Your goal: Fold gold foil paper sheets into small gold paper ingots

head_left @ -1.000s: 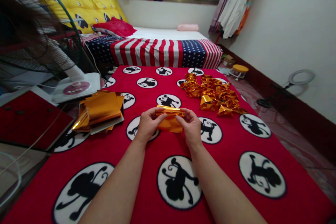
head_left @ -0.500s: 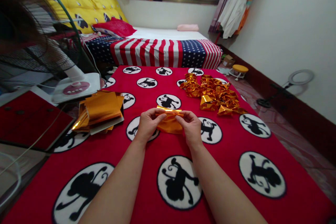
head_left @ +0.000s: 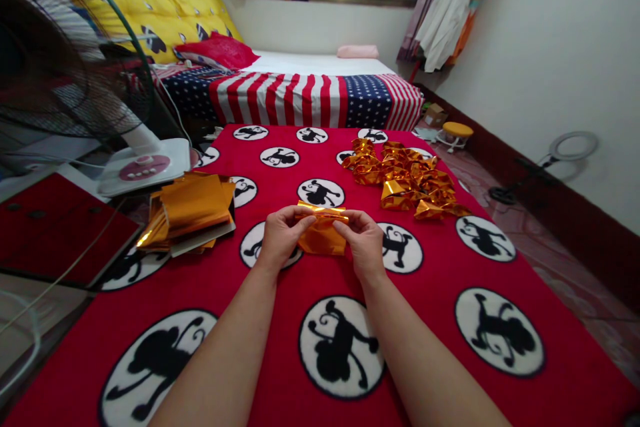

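Gold foil [head_left: 323,239], partly hidden, is pinched by left hand [head_left: 281,233] and right hand [head_left: 365,240].

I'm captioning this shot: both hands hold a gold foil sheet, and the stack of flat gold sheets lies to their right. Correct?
Not quite: the head view shows the stack of flat gold sheets to the left of the hands. Both do hold a gold foil sheet.

Before you, over the cloth [head_left: 280,320], the sheet [head_left: 323,240] sits between your left hand [head_left: 280,235] and right hand [head_left: 365,239]. The stack of sheets [head_left: 197,203] lies to your left, the fan [head_left: 140,143] behind it; the folded pieces [head_left: 397,193] lie farther off, rightward. Beyond the cloth is the bed [head_left: 305,97].
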`<state>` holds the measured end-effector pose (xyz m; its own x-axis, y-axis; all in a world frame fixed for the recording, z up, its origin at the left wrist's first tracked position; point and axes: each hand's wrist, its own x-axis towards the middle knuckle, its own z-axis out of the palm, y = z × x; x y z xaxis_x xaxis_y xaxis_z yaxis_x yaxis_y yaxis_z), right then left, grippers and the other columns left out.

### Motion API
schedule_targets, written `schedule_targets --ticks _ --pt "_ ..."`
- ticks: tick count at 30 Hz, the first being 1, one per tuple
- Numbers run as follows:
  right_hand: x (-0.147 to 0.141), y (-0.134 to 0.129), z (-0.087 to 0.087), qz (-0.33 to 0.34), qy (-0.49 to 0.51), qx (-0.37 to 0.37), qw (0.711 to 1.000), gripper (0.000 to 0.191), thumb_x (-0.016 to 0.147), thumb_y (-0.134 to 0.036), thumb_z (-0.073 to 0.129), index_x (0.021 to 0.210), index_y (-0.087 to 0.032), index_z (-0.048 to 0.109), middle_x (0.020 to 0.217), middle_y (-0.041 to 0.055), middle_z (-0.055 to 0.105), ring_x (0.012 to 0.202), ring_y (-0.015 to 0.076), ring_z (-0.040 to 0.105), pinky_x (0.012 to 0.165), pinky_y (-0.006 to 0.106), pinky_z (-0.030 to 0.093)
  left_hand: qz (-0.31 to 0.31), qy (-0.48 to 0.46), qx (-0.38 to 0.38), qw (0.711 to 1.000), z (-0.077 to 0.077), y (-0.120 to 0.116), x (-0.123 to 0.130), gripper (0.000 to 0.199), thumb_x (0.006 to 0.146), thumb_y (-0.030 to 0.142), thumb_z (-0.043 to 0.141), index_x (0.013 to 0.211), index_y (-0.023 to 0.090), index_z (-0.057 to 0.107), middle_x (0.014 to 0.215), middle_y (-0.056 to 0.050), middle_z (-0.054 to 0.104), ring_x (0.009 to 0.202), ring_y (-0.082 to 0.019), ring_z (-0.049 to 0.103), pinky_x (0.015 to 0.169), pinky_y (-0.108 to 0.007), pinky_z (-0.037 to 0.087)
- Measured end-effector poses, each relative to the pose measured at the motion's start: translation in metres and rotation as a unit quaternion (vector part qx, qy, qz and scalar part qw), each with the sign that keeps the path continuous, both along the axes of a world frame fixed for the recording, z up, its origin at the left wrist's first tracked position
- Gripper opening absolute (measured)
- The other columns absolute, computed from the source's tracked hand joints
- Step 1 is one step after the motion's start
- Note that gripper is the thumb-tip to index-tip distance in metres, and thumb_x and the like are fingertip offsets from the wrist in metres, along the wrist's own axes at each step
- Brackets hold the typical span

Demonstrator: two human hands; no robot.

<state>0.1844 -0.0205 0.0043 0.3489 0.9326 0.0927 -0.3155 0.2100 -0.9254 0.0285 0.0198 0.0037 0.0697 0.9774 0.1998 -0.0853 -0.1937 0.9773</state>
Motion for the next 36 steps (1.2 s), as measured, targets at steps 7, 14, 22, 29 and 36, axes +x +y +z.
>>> schedule_targets --ticks 7,14,22,29,36 --pt "0.0012 -0.0004 -0.0013 0.012 0.001 0.003 1.000 0.024 0.068 -0.029 0.079 0.089 -0.020 0.073 0.089 0.0027 0.074 0.081 0.0172 0.068 0.079 0.031 0.054 0.009 -0.020 -0.011 1.000 0.0010 -0.0001 0.0004 0.025 0.067 0.031 0.081 0.084 0.015 0.074 0.082 -0.005 0.075 0.071 -0.015 0.067 0.066 -0.023 0.052" --pt "0.0002 -0.0007 -0.0011 -0.004 0.001 -0.012 1.000 0.026 0.067 -0.033 0.080 0.088 -0.020 0.073 0.086 0.0022 0.074 0.077 0.0173 0.068 0.075 0.031 0.055 0.007 -0.015 -0.011 1.000 0.0012 0.0003 0.0003 0.027 0.067 0.032 0.081 0.084 0.014 0.074 0.082 -0.006 0.075 0.071 -0.016 0.067 0.067 -0.024 0.052" --pt "-0.0002 0.0004 -0.0023 -0.024 -0.014 -0.013 1.000 0.023 0.068 -0.034 0.080 0.085 -0.019 0.073 0.083 0.0019 0.073 0.075 0.0163 0.066 0.072 0.029 0.054 0.006 -0.005 -0.002 1.000 0.0020 -0.0005 0.0006 0.026 0.068 0.033 0.080 0.084 0.013 0.074 0.084 -0.007 0.075 0.073 -0.017 0.068 0.068 -0.025 0.053" --pt "-0.0003 0.0008 -0.0032 -0.022 -0.013 -0.008 1.000 0.026 0.067 -0.033 0.081 0.088 -0.020 0.074 0.087 0.0030 0.074 0.078 0.0167 0.067 0.075 0.030 0.054 0.012 -0.001 0.000 1.000 0.0020 -0.0009 0.0014 0.026 0.068 0.033 0.080 0.084 0.013 0.074 0.083 -0.007 0.075 0.073 -0.017 0.069 0.068 -0.025 0.053" --pt "-0.0002 0.0003 -0.0026 -0.029 -0.001 -0.007 1.000 0.023 0.065 -0.030 0.081 0.083 -0.019 0.073 0.081 0.0016 0.073 0.073 0.0148 0.066 0.072 0.028 0.053 0.011 0.006 0.003 1.000 0.0034 -0.0022 0.0015 0.023 0.069 0.032 0.080 0.082 0.014 0.074 0.081 -0.006 0.075 0.071 -0.016 0.068 0.067 -0.024 0.052"
